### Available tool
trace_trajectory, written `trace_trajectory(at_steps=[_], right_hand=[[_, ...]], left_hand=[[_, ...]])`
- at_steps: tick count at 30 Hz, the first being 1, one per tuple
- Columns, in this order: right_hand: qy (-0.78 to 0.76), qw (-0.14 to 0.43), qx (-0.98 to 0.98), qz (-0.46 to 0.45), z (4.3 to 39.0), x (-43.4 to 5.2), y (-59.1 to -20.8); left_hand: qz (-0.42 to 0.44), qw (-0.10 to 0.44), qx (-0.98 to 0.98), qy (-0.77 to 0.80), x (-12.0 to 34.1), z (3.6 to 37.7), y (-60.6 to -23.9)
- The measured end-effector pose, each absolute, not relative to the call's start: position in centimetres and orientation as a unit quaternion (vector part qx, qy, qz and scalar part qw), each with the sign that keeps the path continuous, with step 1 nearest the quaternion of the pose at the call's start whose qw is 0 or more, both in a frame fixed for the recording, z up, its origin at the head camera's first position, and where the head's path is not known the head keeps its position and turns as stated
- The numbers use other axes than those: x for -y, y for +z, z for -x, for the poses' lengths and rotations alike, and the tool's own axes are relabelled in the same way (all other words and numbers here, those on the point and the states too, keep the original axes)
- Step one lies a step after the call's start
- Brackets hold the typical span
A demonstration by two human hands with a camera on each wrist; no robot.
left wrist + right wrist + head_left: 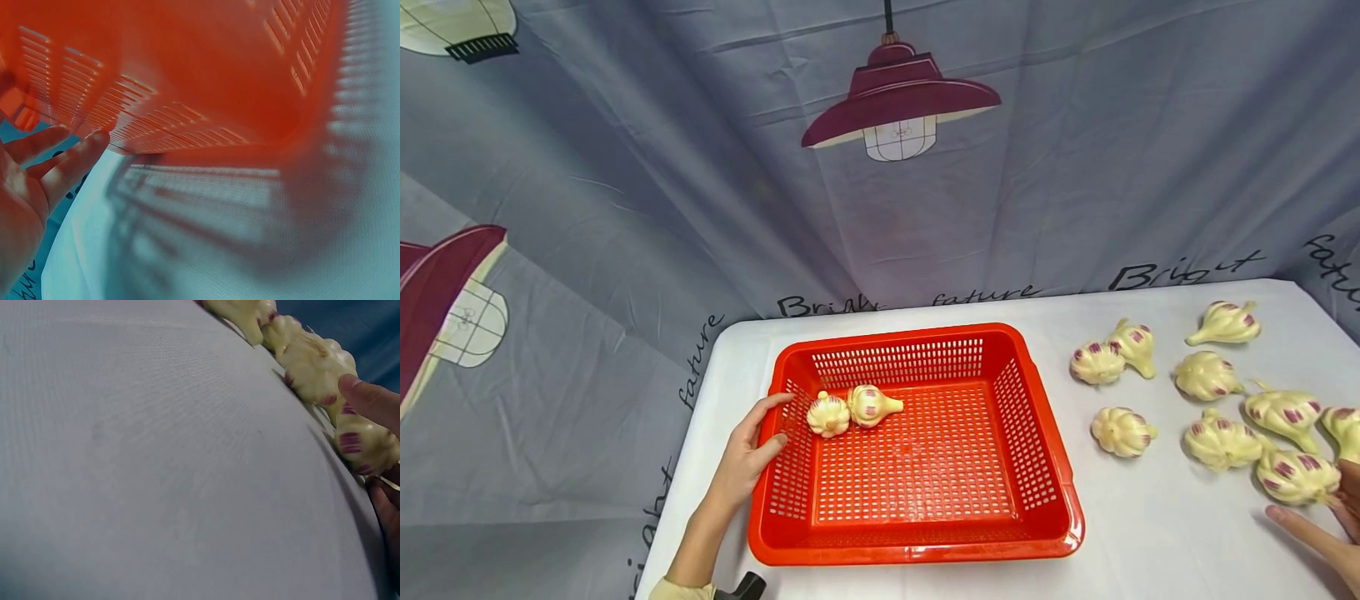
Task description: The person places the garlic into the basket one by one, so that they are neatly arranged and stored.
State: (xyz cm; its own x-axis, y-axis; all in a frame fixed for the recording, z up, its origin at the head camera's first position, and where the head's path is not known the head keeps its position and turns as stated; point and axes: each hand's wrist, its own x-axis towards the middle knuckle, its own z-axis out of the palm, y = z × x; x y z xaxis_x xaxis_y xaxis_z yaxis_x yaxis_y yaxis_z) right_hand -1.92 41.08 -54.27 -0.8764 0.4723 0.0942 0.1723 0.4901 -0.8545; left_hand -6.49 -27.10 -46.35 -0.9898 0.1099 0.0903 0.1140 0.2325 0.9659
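Down at the bottom right of the head view, the right hand (1326, 533) lay on the white table (1150, 533), with its fingers reaching round the nearest garlic bulb (1297, 477). More garlic bulbs (1206, 376) lay loose around it on that side of the table. To the left stood a red basket (1045, 467) with holes in its walls. Two bulbs in the basket (850, 408) sat touching each other in its far left corner. The left hand (747, 454) rested on the basket's left wall with straight, easy fingers, holding it steady. A grey cloth with lamp pictures (898, 104) hung behind everything.

From the left wrist, the red basket (206, 69) looked big and blurry. The left hand (31, 194) was open, and its fingertips (94, 142) touched the bottom edge of the wall.

From the right wrist, the thumb (370, 400) pressed on top of the nearest garlic bulb (365, 444), and another finger (387, 509) curled below it. So this hand was starting to pinch that bulb. It did not look lifted yet.

I think the person was filling the basket with garlic, and this was the third one being picked up. The next move would need a firm hold, a lift, and a carry across to the basket.
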Motion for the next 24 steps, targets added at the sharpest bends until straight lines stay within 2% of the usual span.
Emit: trace_trajectory(at_steps=[3,14,24], right_hand=[[0.472,0.175,0.839,0.209,2.6,-40.4,-54.0],[0.440,0.246,0.856,0.115,4.5,-40.3,-54.3],[0.471,0.255,0.836,0.121,5.0,-40.1,-54.4]], left_hand=[[0.074,0.003,0.785,-0.616,27.2,6.5,-46.4],[0.079,0.002,0.781,-0.619,27.1,6.4,-46.5],[0.077,0.008,0.786,-0.614,27.2,6.4,-46.4]])
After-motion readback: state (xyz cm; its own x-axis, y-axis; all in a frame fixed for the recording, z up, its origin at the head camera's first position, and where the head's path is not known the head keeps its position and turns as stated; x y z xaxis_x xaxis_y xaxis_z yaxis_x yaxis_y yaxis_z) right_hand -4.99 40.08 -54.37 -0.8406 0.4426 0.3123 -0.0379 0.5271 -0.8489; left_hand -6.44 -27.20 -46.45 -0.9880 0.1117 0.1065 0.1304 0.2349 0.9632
